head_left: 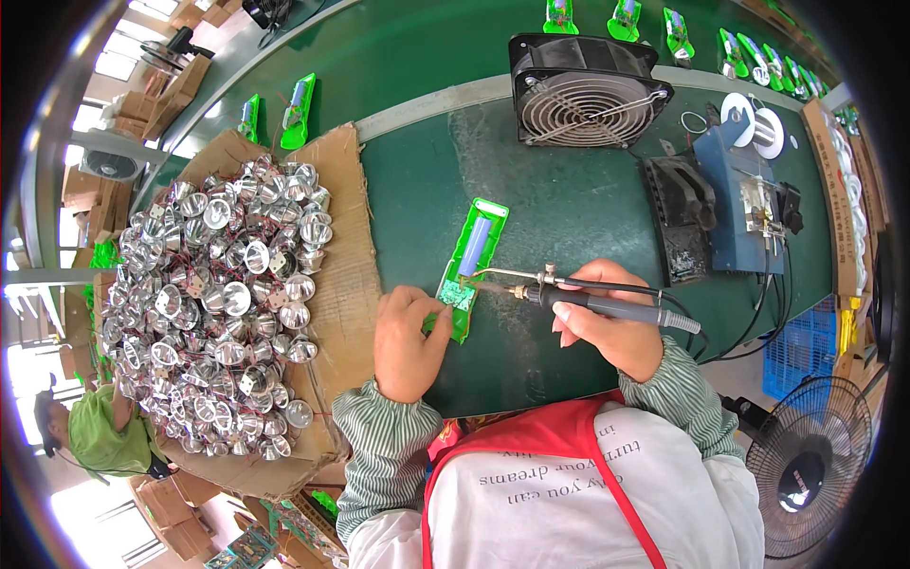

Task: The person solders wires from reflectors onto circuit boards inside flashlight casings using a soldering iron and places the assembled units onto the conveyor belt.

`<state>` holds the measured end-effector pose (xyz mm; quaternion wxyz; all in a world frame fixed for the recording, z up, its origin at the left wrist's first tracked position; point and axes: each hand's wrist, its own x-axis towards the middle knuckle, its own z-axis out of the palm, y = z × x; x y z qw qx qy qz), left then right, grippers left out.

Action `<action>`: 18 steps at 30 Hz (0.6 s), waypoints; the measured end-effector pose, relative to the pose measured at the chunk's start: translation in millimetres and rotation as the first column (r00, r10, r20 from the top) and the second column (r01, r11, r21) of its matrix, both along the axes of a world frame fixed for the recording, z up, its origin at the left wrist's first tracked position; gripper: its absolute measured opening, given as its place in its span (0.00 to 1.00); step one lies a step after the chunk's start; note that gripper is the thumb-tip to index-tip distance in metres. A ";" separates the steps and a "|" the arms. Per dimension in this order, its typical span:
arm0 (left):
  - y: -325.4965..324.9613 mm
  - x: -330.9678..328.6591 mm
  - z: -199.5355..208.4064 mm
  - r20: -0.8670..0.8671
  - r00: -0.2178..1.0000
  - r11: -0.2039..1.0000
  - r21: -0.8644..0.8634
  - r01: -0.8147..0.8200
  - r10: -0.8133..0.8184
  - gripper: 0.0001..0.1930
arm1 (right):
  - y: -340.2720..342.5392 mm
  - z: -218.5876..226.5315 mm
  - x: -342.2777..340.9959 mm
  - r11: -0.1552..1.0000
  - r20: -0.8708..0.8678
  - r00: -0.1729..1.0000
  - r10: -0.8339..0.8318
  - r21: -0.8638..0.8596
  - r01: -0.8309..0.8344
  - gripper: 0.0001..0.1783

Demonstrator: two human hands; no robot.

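A green plastic half-casing (489, 206) lies tilted on the bench before me, with a blue cylindrical battery cell (475, 248) in its upper part and a small green circuit board (458, 293) lower down. My left hand (411, 343) is closed at the casing's lower left edge; whatever its fingertips pinch is hidden. In my right hand (616, 327) is a soldering iron (607, 305) with a thin metal solder-feed tube (512, 274) clamped along it. The tips of both reach the upper end of the circuit board.
Cardboard (346, 284) to the left bears a heap of silvery reflector cups (213, 303) with wires. Ahead stands a black fan (592, 100); right of it, a blue solder feeder (735, 180) with a spool. More green casings (299, 109) line the far bench. A co-worker (109, 431) is at far left.
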<state>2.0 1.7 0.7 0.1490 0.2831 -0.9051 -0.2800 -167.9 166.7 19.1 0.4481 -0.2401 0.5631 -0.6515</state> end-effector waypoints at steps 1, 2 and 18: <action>-0.1 0.3 -0.8 -0.005 1.000 1.000 -0.009 0.004 -0.004 0.03 | 0.9 0.7 0.1 1.000 -0.001 1.000 -0.002 -0.002 0.002 0.08; -0.1 0.7 -1.5 -0.006 1.000 1.000 -0.012 0.005 -0.005 0.03 | 1.5 0.8 0.4 1.000 -0.001 1.000 -0.009 -0.002 0.009 0.08; -18.2 39.4 -16.1 -0.169 0.956 0.844 0.522 -0.121 0.241 0.14 | 3.7 2.8 0.7 0.999 0.069 0.997 -0.034 -0.017 0.035 0.09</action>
